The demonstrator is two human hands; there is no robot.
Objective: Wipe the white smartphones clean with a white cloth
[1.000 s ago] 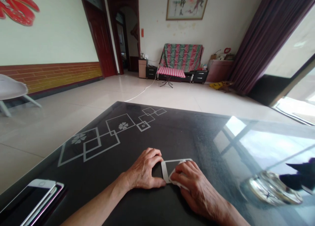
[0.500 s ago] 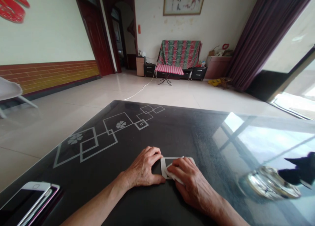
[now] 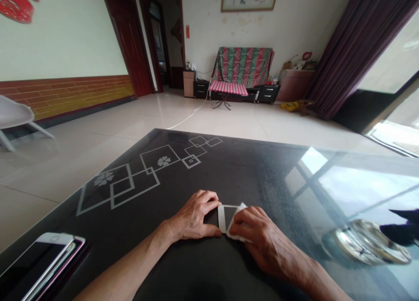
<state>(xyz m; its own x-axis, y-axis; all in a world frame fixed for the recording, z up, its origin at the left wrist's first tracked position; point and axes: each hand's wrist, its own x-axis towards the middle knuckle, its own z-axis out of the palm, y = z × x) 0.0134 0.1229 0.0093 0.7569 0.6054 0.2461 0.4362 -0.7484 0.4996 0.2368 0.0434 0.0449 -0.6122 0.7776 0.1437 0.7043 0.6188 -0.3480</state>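
Observation:
A white-framed smartphone lies screen up on the dark glossy table, its right end hidden by a hand. At its left end, the thumb and fingers of my left hand grip the two long edges. My right hand is closed on a crumpled white tissue and presses it against the right part of the screen. Whether the white piece is paper or cloth is hard to tell.
Stacked phones lie at the table's left front. A shiny metal dish with a dark object over it stands on the right. Beyond the table are a white chair and a small table with a pink checked top.
My right hand and the tissue have slid right along the phone, baring more of the screen's left part. My left hand keeps its hold. The whole view has shifted slightly.

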